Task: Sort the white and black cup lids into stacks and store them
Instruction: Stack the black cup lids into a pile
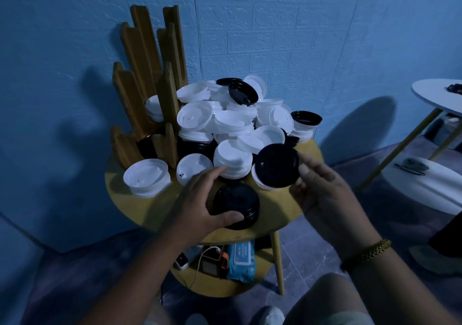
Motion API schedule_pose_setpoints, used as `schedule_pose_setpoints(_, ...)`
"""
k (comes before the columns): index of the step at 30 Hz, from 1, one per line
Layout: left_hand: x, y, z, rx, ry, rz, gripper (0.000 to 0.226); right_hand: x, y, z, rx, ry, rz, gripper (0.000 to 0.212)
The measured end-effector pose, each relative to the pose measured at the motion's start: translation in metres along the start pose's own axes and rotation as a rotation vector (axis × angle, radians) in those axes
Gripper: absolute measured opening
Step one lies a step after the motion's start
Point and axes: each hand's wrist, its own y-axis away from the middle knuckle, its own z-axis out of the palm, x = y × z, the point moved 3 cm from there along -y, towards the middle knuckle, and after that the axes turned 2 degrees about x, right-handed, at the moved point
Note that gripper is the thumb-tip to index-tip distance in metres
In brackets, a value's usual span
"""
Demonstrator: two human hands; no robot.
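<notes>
A heap of white and black cup lids (232, 122) covers the back of a small round wooden table (155, 207). My left hand (207, 202) grips a short stack of black lids (237, 206) standing near the table's front edge, thumb at the front and fingers behind. My right hand (322, 189) pinches a single black lid (277, 166), held tilted above the table just right of that stack. A white lid stack (146, 181) sits at the front left, another white stack (233, 161) behind my left fingers.
A wooden rack with tall slats (147, 79) stands at the table's back left, with lids in its slots. The lower shelf holds a wipes pack (241, 259) and chargers. A white round table (440, 97) and a white stool (425, 182) are on the right.
</notes>
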Motion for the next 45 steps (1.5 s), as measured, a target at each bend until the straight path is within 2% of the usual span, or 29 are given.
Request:
schedule_pose_setpoints(2,0.010,-0.001,-0.004,0.062,0.020,0.046,0.102,0.013,0.006,0.018,-0.081,-0.042,0.097,0.031)
schedule_pose_setpoints(5,0.029,-0.006,-0.007,0.035,0.048,0.077,0.104,0.025,0.010,0.037,-0.184,-0.049,0.200,0.038)
schedule_pose_setpoints(8,0.035,-0.009,-0.010,0.072,0.090,0.077,0.089,0.031,0.007,0.041,-0.218,0.002,0.232,0.043)
schedule_pose_setpoints(9,0.035,-0.009,-0.012,0.088,0.086,0.070,0.089,0.032,0.006,0.041,-0.223,0.089,0.199,0.044)
schedule_pose_setpoints(11,0.034,-0.009,-0.012,0.082,0.067,0.056,0.095,0.029,0.006,0.040,-0.224,0.445,0.037,0.049)
schedule_pose_setpoints(14,0.034,-0.011,-0.009,0.047,-0.037,0.095,0.101,0.022,0.009,0.053,-0.262,1.008,-0.258,0.079)
schedule_pose_setpoints(17,0.040,-0.011,-0.005,0.055,-0.039,0.096,0.102,0.022,0.008,0.066,-0.247,1.220,-0.423,0.086)
schedule_pose_setpoints(20,0.041,-0.009,-0.006,0.073,0.069,0.048,0.103,0.023,0.004,0.065,-0.217,1.129,-0.411,0.076)
schedule_pose_setpoints(25,0.043,-0.006,-0.006,0.077,0.251,0.032,0.100,0.026,0.004,0.060,-0.221,0.933,-0.356,0.074)
schedule_pose_setpoints(28,0.041,-0.004,-0.007,0.056,0.487,-0.033,0.096,0.021,0.004,0.060,-0.210,0.909,-0.396,0.070)
schedule_pose_setpoints(30,0.038,-0.003,-0.012,0.030,0.734,-0.125,0.083,0.019,0.002,0.056,-0.232,0.935,-0.407,0.071)
schedule_pose_setpoints(32,0.040,-0.005,-0.018,0.021,0.903,-0.206,0.056,0.018,-0.001,0.052,-0.278,0.970,-0.393,0.072)
schedule_pose_setpoints(34,0.043,-0.009,-0.023,0.071,0.906,-0.251,0.032,0.018,-0.003,0.051,-0.323,1.000,-0.387,0.073)
schedule_pose_setpoints(35,0.044,-0.010,-0.024,0.093,0.882,-0.268,0.028,0.018,-0.003,0.052,-0.337,1.016,-0.392,0.075)
schedule_pose_setpoints(39,0.050,-0.013,-0.024,0.090,0.889,-0.278,0.028,0.020,-0.003,0.059,-0.328,1.027,-0.396,0.086)
schedule_pose_setpoints(45,0.044,-0.013,-0.024,0.082,0.937,-0.319,0.035,0.016,-0.010,0.060,-0.395,0.997,-0.376,0.086)
